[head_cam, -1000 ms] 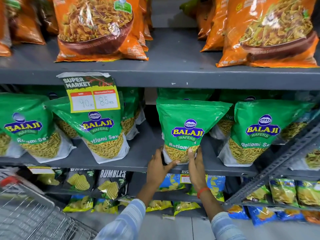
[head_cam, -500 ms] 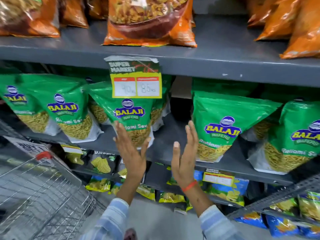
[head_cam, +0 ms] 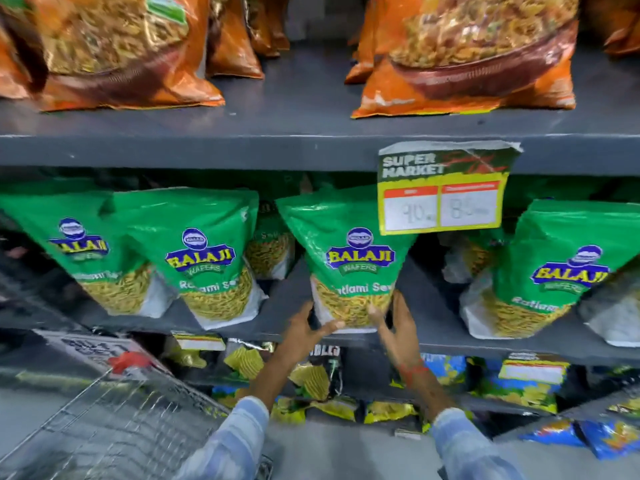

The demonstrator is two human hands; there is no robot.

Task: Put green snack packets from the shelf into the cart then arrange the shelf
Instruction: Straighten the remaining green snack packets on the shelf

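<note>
— Where's the green packet point(head_cam: 349, 258)?
— Upright on the middle shelf point(head_cam: 277, 315), left of the price tag point(head_cam: 441, 190).
— Hands?
— Left hand point(head_cam: 306, 329) and right hand point(head_cam: 398, 323) clasping its bottom corners.
— Cart point(head_cam: 114, 424)?
— Near left, below the shelf.

A shop: grey shelf point(head_cam: 311, 150) of snack packets, price tag point(head_cam: 441, 188) reading "SUPER MARKET", wire cart point(head_cam: 114, 420).

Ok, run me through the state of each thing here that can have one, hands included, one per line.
Left hand: gripping the held packet's lower left corner.
Right hand: gripping its lower right corner.
Held green packet: sealed, upright, on the middle shelf.
Neighbouring green packets: sealed, leaning, untouched.
Orange packets: sealed, on the top shelf.
Price tag: hanging, top edge torn.
Cart: contents not visible.
</note>
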